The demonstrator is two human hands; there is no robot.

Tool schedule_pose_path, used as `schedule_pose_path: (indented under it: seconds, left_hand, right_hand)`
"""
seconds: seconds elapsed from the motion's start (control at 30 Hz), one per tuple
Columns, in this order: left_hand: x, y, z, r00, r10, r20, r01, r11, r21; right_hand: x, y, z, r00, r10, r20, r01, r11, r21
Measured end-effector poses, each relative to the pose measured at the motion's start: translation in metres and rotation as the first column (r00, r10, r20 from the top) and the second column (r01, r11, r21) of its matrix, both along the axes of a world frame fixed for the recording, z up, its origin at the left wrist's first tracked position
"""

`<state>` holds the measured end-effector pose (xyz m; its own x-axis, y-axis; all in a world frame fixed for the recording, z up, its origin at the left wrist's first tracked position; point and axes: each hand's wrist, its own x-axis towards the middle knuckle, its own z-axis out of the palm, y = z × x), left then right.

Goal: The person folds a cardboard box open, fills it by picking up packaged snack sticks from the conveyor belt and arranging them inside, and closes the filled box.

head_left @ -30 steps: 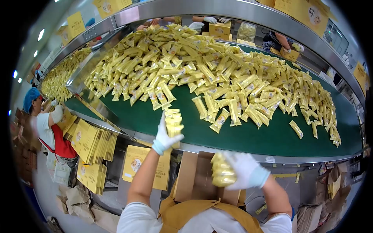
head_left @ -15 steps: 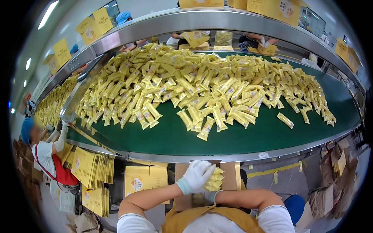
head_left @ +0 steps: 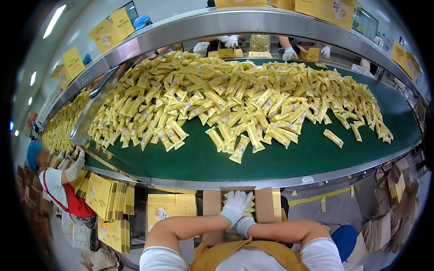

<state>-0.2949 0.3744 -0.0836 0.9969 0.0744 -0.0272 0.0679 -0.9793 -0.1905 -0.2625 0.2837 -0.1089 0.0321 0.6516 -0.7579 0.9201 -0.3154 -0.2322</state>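
Directly in front of me stands an open cardboard box [head_left: 212,206], its flaps folded outward. Yellow-wrapped packets [head_left: 250,208] lie inside, partly covered by my hands. My left hand [head_left: 236,206], in a white glove, rests on these packets with its fingers stretched out towards the belt. Close below it my right hand [head_left: 245,226], also gloved, reaches into the box. Its fingers are hidden, so whether it grips a packet cannot be seen. Beyond the box, a large heap of the same packets [head_left: 217,99] covers much of the green conveyor belt [head_left: 190,165].
Flat yellow cartons [head_left: 171,210] are stacked left of the box, with more folded cartons [head_left: 108,194] farther left. A co-worker in a red apron [head_left: 79,201] stands at the left. A metal rail [head_left: 253,184] edges the belt. A blue stool [head_left: 343,241] is at right.
The row of packets between my hands has gone down into the box. My left hand has flattened over it, fingers extended. Across the belt, co-workers' gloved hands have moved.
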Motion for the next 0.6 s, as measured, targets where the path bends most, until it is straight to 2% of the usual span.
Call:
schedule_pose_path:
  seconds: [0.03,0.07,0.1,0.2,0.23,0.27,0.3,0.33,0.37,0.43,0.47,0.57,0.6]
  left_hand:
    - [0.006,-0.002,-0.002,0.994,0.032,-0.102,-0.037,0.998,-0.042]
    - [0.009,-0.003,-0.003,0.976,0.059,-0.208,-0.077,0.994,-0.08]
    - [0.013,-0.002,-0.002,0.95,0.048,-0.308,-0.082,0.992,-0.099]
    - [0.024,0.014,-0.045,0.89,-0.049,-0.454,-0.057,0.975,-0.216]
    - [0.029,0.013,-0.041,0.846,-0.054,-0.531,-0.014,0.992,-0.123]
    - [0.032,0.012,-0.038,0.838,-0.027,-0.545,-0.044,0.992,-0.116]
    - [0.034,0.008,-0.033,0.827,-0.002,-0.563,-0.074,0.991,-0.112]
    - [0.035,0.004,-0.032,0.813,0.022,-0.582,-0.106,0.988,-0.11]
    - [0.033,0.0,-0.053,0.839,0.066,-0.54,-0.088,0.996,-0.014]
    - [0.033,-0.005,-0.058,0.863,0.089,-0.498,-0.074,0.996,0.05]
    - [0.03,-0.007,-0.061,0.873,0.102,-0.478,-0.071,0.994,0.084]
    - [0.039,-0.001,-0.02,0.751,0.033,-0.659,-0.106,0.992,-0.071]
    - [0.041,0.002,-0.012,0.722,-0.01,-0.692,-0.096,0.989,-0.115]
  right_hand:
    - [-0.003,0.004,0.007,0.999,-0.028,0.03,0.029,0.998,-0.05]
    - [-0.006,0.005,-0.003,0.998,0.046,0.035,-0.046,0.999,-0.009]
    - [-0.011,0.004,-0.025,0.992,0.122,0.043,-0.123,0.992,0.03]
    - [-0.018,0.002,-0.103,0.934,0.344,0.1,-0.355,0.924,0.139]
    - [-0.015,0.005,-0.101,0.906,0.405,0.127,-0.422,0.89,0.173]
    - [-0.007,0.005,-0.099,0.846,0.523,0.104,-0.533,0.83,0.165]
    - [0.006,0.008,-0.069,0.772,0.631,0.074,-0.634,0.757,0.161]
    - [0.01,0.006,-0.063,0.762,0.647,0.032,-0.643,0.75,0.157]
    - [0.014,0.004,-0.058,0.751,0.66,-0.011,-0.651,0.743,0.154]
    - [0.015,0.0,-0.067,0.856,0.505,-0.109,-0.491,0.861,0.129]
    - [0.014,-0.001,-0.072,0.839,0.536,-0.089,-0.53,0.844,0.086]
    - [0.021,0.002,-0.035,0.832,0.545,-0.104,-0.548,0.837,0.005]
    - [0.026,0.002,0.004,0.858,0.489,-0.156,-0.495,0.869,0.005]
